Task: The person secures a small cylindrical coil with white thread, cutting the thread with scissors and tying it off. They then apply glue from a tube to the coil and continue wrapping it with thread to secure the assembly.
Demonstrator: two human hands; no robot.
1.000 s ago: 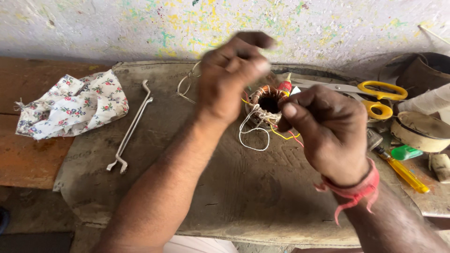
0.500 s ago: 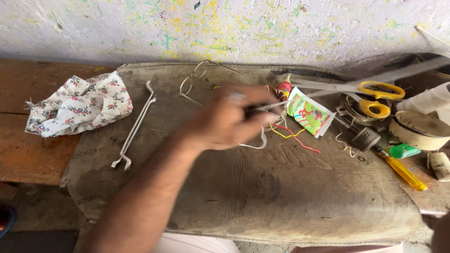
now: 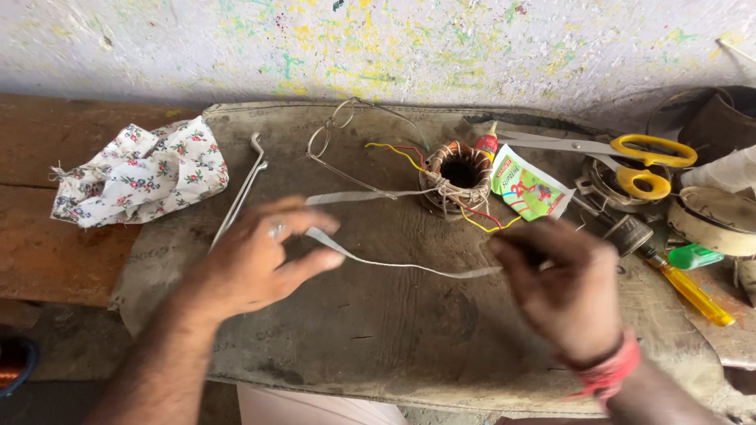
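Note:
A small copper-wound coil (image 3: 457,171) with red, yellow and white leads sits on the grey mat (image 3: 394,338), at the back and middle. A thin white strip (image 3: 394,265) runs from the coil to my left hand (image 3: 256,260), bends there and stretches right to my right hand (image 3: 563,291). The fingers of my left hand curl on the bend of the strip. My right hand pinches the strip's other end and wears a red thread at the wrist. Both hands are blurred, in front of the coil and apart from it.
A floral cloth (image 3: 142,173) lies on the wooden bench at left, a bent metal rod (image 3: 240,189) beside it. Wire spectacles (image 3: 331,134), a green packet (image 3: 529,189), yellow-handled scissors (image 3: 634,153), a yellow screwdriver (image 3: 693,291) and a tape roll (image 3: 720,220) crowd the back and right.
Both hands held the coil up a second ago. The coil now rests on the mat, and my hands have moved apart toward me, drawing the white strip out between them.

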